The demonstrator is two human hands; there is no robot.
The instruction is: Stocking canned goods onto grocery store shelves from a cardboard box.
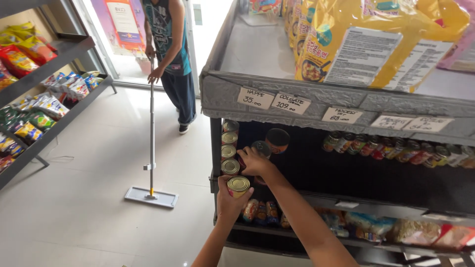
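Note:
My left hand (228, 201) grips a gold-topped tin can (238, 186) from below, holding it just in front of the lower shelf edge. My right hand (253, 161) reaches into the dark middle shelf (316, 170) and holds a grey-topped can (261, 148) beside a stack of gold-topped cans (228, 146) at the shelf's left end. An orange-labelled can (277, 140) stands just right of that hand.
A row of cans (396, 149) lines the shelf's right part. Yellow packets (376, 39) fill the top shelf above paper price tags (289, 104). Snack bags (376, 227) lie on the lowest shelf. Another person (170, 54) pushes a flat mop (151, 196) across the tiled floor. A snack rack (34, 109) stands left.

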